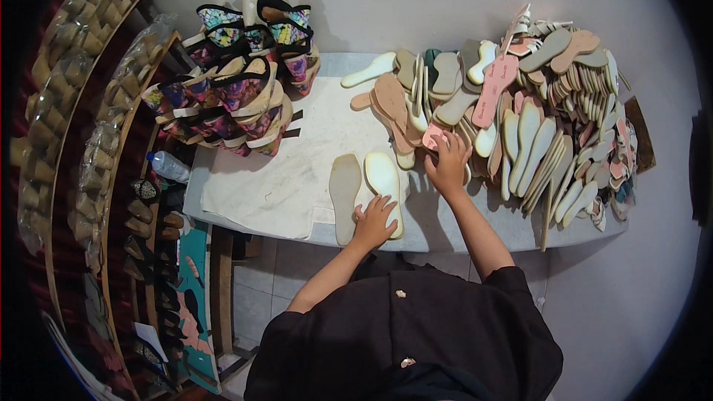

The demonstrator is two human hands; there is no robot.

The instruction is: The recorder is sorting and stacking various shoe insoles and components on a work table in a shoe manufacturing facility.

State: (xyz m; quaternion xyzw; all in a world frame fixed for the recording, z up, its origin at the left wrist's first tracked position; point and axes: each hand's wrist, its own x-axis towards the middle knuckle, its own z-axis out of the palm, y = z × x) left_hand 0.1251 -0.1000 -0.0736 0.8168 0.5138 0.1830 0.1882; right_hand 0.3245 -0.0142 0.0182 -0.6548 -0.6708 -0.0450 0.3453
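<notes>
Two shoe soles lie side by side near the front edge of the table: a grey sole and a white sole. My left hand rests on the lower part of the white one, fingers spread. Farther right, my right hand reaches to the near edge of a big pile of soles, its fingers apart. Its fingertips touch a small pink insole; whatever is under the palm is hidden. Beside it are brown insoles, and a long pink insole lies on top of the heap.
Patterned wedge sandals are stacked at the table's left end, next to a white sheet. A water bottle stands off that side. Racks of wrapped shoe lasts or heels line the left. White soles fill the right end.
</notes>
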